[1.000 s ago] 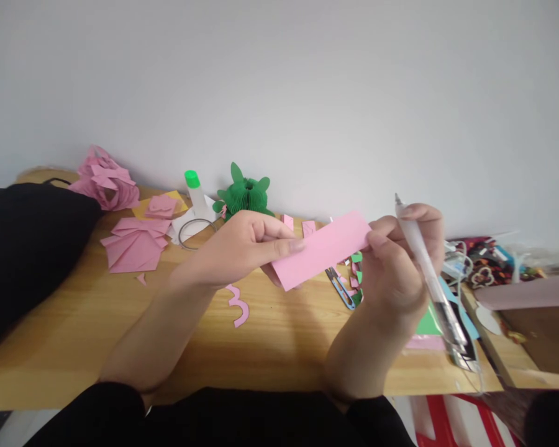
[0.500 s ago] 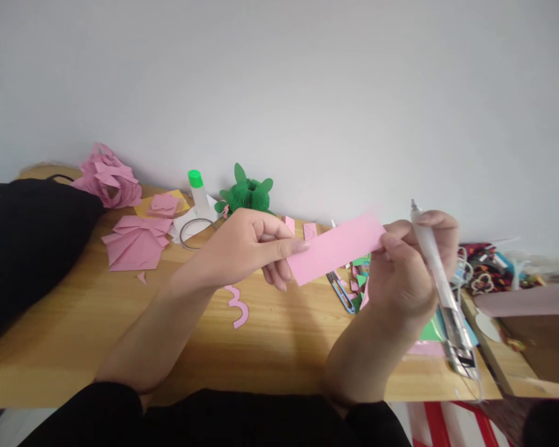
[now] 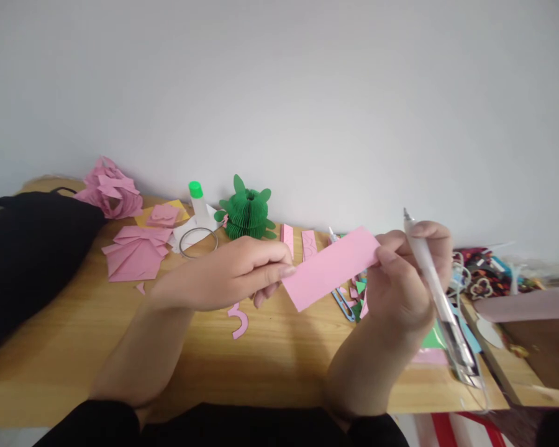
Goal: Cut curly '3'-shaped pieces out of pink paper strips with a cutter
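Observation:
Held up above the table is a pink paper strip (image 3: 333, 267), tilted with its right end higher. My left hand (image 3: 233, 273) pinches its left edge between thumb and fingers. At the other end, my right hand (image 3: 405, 273) grips the strip with thumb and forefinger, and a white pen (image 3: 428, 267) is tucked in the same hand, its tip pointing up. A pink paper cutout shaped like a 3 (image 3: 239, 323) lies below my left hand, its top partly covered. Behind the strip, blue-handled snips (image 3: 343, 305) show in part.
A green honeycomb-paper figure (image 3: 248, 214), a green-capped glue stick (image 3: 198, 202) and a metal ring (image 3: 198, 243) stand or lie toward the wall. Folded pink paper (image 3: 137, 254) and a black bag (image 3: 37, 248) are left. Paper scraps (image 3: 356, 298) and a cardboard box (image 3: 535, 347) are right.
My left thumb and fingers have shifted left toward the strip's very edge, so more of the strip shows. My right hand still holds both strip and pen. The view has tilted slightly upward.

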Tool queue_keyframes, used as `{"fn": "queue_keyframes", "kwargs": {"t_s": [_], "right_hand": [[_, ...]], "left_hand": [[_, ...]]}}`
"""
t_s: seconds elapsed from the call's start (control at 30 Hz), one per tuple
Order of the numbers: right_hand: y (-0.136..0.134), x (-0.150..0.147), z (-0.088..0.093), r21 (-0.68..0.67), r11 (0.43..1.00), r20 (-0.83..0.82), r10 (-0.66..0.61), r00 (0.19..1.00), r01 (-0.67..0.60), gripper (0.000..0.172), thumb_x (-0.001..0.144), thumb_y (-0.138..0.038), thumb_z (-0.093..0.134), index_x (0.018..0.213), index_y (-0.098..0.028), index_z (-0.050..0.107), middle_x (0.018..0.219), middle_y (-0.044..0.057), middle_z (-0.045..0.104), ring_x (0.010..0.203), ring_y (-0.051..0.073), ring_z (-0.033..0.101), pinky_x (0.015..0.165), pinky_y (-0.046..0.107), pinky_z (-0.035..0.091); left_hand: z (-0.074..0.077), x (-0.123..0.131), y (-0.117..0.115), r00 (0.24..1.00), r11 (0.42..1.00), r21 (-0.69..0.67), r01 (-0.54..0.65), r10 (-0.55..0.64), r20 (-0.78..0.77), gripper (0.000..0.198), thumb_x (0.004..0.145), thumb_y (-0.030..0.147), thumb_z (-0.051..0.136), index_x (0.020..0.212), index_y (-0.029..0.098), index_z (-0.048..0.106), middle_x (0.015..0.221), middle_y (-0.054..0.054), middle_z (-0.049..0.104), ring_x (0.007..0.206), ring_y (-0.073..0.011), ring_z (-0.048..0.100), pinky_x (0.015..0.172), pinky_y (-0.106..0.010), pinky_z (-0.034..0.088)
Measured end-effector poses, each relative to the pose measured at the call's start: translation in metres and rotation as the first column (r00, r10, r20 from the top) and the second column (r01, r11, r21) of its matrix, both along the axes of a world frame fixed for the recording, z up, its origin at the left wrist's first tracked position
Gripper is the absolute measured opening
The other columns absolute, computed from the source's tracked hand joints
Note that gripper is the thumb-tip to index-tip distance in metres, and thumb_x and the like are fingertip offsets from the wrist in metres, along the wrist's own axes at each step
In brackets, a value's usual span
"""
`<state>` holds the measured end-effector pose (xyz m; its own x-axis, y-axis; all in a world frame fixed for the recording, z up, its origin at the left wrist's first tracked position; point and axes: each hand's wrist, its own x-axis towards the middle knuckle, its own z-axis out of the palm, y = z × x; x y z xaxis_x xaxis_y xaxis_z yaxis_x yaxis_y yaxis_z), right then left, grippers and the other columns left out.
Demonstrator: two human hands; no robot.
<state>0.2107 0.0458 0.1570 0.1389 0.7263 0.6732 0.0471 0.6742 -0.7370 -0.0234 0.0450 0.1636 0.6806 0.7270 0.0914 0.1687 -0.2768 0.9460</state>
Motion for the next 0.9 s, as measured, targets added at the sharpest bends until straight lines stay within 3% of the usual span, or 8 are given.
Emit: {"fn": "queue_keyframes", "kwargs": {"t_s": [0.1,0.27,0.47,0.67,0.9], "right_hand": [[-0.003,-0.004,0.002,-0.017,0.998,-0.026,0.057,0.998,-0.058,0.028,0.073,-0.011,0.059,0.094,-0.028,0.051,0.055,-0.011,0.054,0.042,0.01,0.043,0.041,0.023,0.038],[-0.006,-0.006,0.002,-0.007,0.995,-0.025,0.1,0.995,-0.101,0.031,0.074,-0.009,0.06,0.097,-0.028,0.052,0.057,-0.01,0.057,0.042,0.01,0.045,0.041,0.023,0.038],[-0.005,-0.007,0.0,0.005,0.996,-0.011,0.094,0.996,-0.094,0.03,0.076,-0.009,0.059,0.098,-0.029,0.052,0.058,-0.01,0.055,0.043,0.011,0.046,0.042,0.025,0.036],[-0.006,-0.014,0.0,0.049,0.989,-0.009,0.141,0.99,-0.14,0.029,0.079,-0.01,0.059,0.099,-0.029,0.051,0.057,-0.011,0.054,0.043,0.011,0.044,0.042,0.024,0.036],[-0.007,-0.021,0.001,0.054,0.992,-0.036,0.113,0.993,-0.111,0.03,0.077,-0.006,0.059,0.097,-0.028,0.052,0.059,-0.009,0.056,0.047,0.011,0.048,0.045,0.024,0.039]], "left_hand": [[0.002,0.001,0.0,0.997,0.998,-0.004,0.065,-0.065,0.051,0.029,0.097,0.033,0.049,0.073,0.019,0.058,0.063,0.001,0.064,0.055,-0.011,0.062,0.051,-0.018,0.045],[0.001,0.011,-0.004,0.997,0.999,-0.021,-0.038,0.039,0.073,0.044,0.096,0.043,0.052,0.059,0.02,0.046,0.049,0.003,0.051,0.042,-0.0086,0.047,0.04,-0.019,0.03],[0.003,0.012,-0.005,0.992,0.989,0.099,-0.114,0.107,0.074,0.046,0.096,0.033,0.047,0.053,0.019,0.038,0.046,0.004,0.04,0.041,-0.0076,0.036,0.041,-0.022,0.024],[0.004,0.014,-0.004,0.983,0.996,-0.026,-0.088,0.091,0.161,0.042,0.094,0.035,0.049,0.056,0.019,0.04,0.05,0.004,0.039,0.045,-0.008,0.036,0.041,-0.022,0.024],[0.002,0.02,-0.004,0.956,0.976,-0.045,-0.215,0.219,0.195,0.042,0.089,0.03,0.054,0.053,0.018,0.037,0.049,0.005,0.033,0.046,-0.0065,0.032,0.041,-0.019,0.022]]}}
